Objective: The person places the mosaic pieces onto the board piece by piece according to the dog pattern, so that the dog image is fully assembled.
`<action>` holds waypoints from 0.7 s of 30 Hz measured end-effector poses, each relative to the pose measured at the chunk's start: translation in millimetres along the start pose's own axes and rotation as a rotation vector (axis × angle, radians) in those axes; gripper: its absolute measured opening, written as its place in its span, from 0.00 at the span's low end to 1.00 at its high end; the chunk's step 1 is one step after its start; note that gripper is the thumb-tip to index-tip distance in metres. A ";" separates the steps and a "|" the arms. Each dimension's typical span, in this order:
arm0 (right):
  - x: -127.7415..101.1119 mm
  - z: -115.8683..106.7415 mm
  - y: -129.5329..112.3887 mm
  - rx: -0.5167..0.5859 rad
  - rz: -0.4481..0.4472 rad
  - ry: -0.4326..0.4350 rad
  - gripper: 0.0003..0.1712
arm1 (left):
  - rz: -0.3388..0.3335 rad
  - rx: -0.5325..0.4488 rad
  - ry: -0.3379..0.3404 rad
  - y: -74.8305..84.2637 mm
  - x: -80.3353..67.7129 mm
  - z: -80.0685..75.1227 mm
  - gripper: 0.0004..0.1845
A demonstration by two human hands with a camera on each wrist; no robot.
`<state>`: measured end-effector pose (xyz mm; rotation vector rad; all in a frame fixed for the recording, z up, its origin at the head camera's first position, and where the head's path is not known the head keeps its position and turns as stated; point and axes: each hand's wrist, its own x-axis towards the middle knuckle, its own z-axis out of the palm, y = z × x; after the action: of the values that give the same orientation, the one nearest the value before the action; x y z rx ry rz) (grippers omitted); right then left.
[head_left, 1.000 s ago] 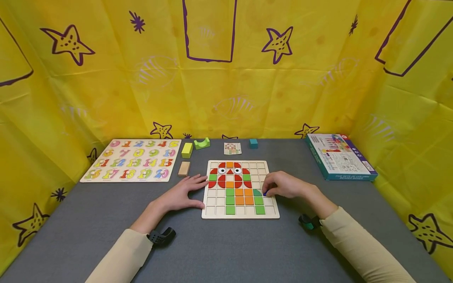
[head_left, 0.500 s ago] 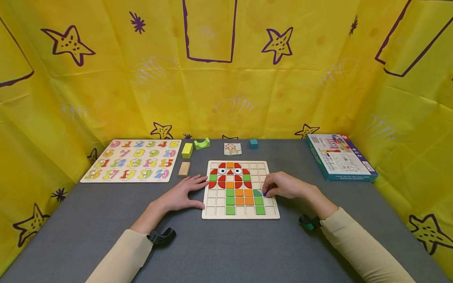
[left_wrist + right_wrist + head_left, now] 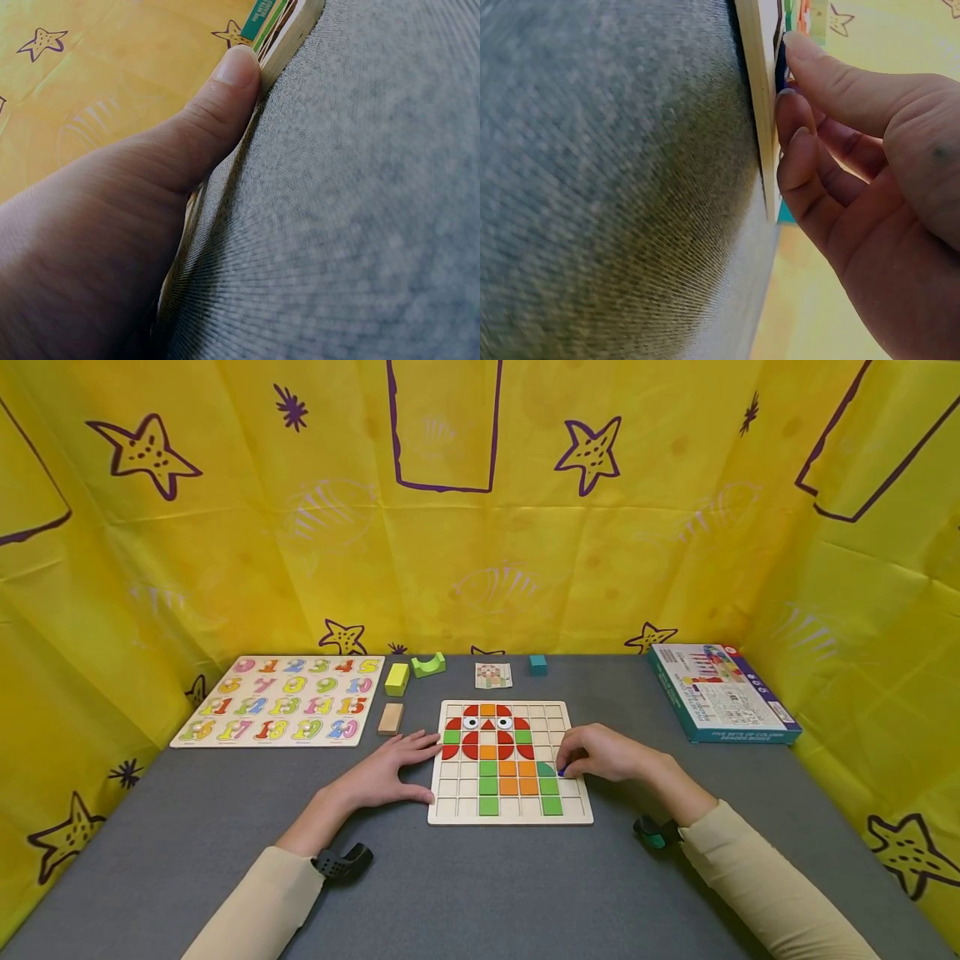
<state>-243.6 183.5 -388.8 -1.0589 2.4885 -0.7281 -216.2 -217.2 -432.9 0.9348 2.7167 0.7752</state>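
Almost nothing changes across the three head views. The right hand (image 3: pixel 600 753) shifts only a trace at the board's (image 3: pixel 510 814) 3 o'clock edge, fingertips pinching the small blue piece (image 3: pixel 562 771) on the same square. The left hand (image 3: pixel 390 772) at 9 o'clock shows no visible movement.

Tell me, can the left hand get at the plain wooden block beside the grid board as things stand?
Probably yes: the left hand lies flat at the board's left edge, and bare table separates it from the wooden block.
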 end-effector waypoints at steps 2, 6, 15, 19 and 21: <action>-0.4 -1.6 -0.1 0.000 0.002 0.010 0.06 | -0.002 -0.004 -0.001 0.3 -0.2 -0.3 0.48; -2.9 -7.1 -1.3 0.018 0.010 0.041 0.06 | -0.009 -0.002 -0.005 0.5 -1.0 -0.8 0.49; -10.6 -18.4 -0.3 0.036 0.070 0.097 0.12 | -0.017 -0.008 -0.011 2.0 0.4 -2.6 0.49; -14.8 -22.7 -1.9 0.038 0.080 0.151 0.14 | -0.038 -0.015 0.008 4.8 -0.4 -4.0 0.48; -17.7 -25.1 -3.6 0.039 0.089 0.183 0.15 | -0.051 -0.020 0.033 6.7 -1.4 -5.4 0.48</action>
<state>-242.0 202.6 -364.5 -0.8978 2.6438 -0.8779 -213.3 -215.8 -424.8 0.8523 2.7442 0.8131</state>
